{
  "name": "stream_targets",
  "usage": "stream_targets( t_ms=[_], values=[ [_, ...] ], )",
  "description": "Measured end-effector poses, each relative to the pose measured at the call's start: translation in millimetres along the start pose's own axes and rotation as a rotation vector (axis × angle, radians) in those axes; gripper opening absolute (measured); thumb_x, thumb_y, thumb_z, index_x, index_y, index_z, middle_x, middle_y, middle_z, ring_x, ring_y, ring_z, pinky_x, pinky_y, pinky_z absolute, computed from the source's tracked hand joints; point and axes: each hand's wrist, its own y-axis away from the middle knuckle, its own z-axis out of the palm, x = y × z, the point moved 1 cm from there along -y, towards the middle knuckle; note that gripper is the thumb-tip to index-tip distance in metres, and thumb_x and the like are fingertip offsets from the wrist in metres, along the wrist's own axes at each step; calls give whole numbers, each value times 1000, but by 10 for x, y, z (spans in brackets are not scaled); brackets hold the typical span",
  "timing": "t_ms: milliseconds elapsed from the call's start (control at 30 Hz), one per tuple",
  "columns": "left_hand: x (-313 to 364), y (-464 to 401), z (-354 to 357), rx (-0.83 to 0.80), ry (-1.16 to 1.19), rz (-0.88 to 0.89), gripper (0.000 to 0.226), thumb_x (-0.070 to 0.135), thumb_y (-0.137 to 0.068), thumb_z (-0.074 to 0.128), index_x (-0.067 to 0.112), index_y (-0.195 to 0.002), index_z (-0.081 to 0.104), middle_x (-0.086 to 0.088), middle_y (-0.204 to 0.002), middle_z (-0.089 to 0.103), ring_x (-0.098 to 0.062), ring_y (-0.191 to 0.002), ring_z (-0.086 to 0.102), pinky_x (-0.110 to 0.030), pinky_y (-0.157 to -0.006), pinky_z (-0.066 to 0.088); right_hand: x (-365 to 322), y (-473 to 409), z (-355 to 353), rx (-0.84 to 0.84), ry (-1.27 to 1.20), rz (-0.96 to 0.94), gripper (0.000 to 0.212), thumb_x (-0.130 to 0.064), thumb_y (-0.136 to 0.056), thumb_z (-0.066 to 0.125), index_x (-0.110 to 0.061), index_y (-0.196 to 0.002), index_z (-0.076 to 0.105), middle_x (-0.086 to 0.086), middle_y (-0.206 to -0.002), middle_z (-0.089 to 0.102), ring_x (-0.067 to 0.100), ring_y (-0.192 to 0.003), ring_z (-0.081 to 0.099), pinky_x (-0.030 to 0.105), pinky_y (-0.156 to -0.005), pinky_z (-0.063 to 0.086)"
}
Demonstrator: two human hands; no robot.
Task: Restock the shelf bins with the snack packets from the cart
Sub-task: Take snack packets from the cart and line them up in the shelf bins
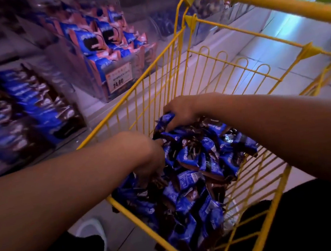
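Note:
A yellow wire cart holds a heap of blue and brown snack packets. Both my hands are down in the heap. My left hand digs into the near left side, its fingers curled among the packets and partly hidden. My right hand grips packets at the far top of the pile. To the left, a clear shelf bin holds the same blue and brown packets.
A second clear bin with blue and pink packets and a price tag reading 24.00 stands behind the first. Further bins run along the shelf at the back. A white shoe and tiled floor lie below the cart.

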Motion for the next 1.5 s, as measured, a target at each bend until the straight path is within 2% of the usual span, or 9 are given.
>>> stream_targets(
  t_ms=[167,300,467,667,867,1033,1167,1333,1500],
  values=[
    [-136,17,-2,126,211,34,39,29,-94,63,19,-131,59,-3,-126,63,-22,-114,56,-22,-77,36,80,-29,-213,-79,-160,70,22,-26,-81,75,-8,-88,65,10,-89,70,33,-82,72,45,-76,61],
    [-308,152,-24,248,487,-56,28,38,-94,57,18,-112,61,-4,-108,62,-24,-98,58,-37,-84,49,174,6,-234,-157,-325,166,27,-14,-82,79,-2,-102,66,10,-89,70,28,-79,72,35,-62,60],
    [-485,394,-155,605,1123,-16,14,33,-93,60,20,-94,59,-8,-94,67,-22,-83,69,-37,-68,61,285,144,-283,-299,-466,221,36,2,-81,76,11,-114,64,23,-105,72,34,-94,73,42,-85,60],
    [-469,554,-295,805,1947,104,14,23,-94,60,10,-97,64,-1,-68,74,-20,-68,75,-37,-59,60,577,813,-730,108,-666,220,14,6,-79,74,-5,-87,68,9,-71,73,22,-61,72,30,-53,58],
    [-414,772,-457,849,2412,321,19,21,-89,49,8,-93,62,-15,-76,68,-33,-74,74,-45,-62,61,285,1324,-684,705,-1401,-241,34,16,-74,72,-4,-101,64,14,-100,71,24,-90,72,37,-73,61],
    [-470,857,-475,915,2560,424,43,44,-98,39,15,-100,71,-12,-86,69,-27,-75,70,-37,-63,60,-86,1314,-763,1022,-860,-405,35,10,-73,80,6,-105,67,20,-101,69,23,-94,66,33,-89,53],
    [-554,921,-404,911,2570,476,65,68,-92,41,16,-109,75,-9,-106,73,-25,-83,68,-33,-66,59,-133,1378,-724,807,-1158,-562,19,3,-84,70,3,-102,65,23,-110,70,25,-107,69,30,-89,56],
    [-552,867,-351,899,2505,430,51,23,-71,69,10,-120,64,-15,-99,72,-25,-77,72,-33,-58,59,113,1316,-758,775,-1352,-362,11,-8,-90,66,-12,-100,64,14,-94,70,25,-81,69,36,-70,59],
    [-662,816,-334,969,2601,559,47,11,-66,72,4,-112,62,-18,-92,74,-28,-74,74,-35,-59,60,318,1156,-725,797,-649,-121,22,-7,-86,71,-10,-105,60,4,-84,60,19,-69,57,36,-63,47]
  ],
)
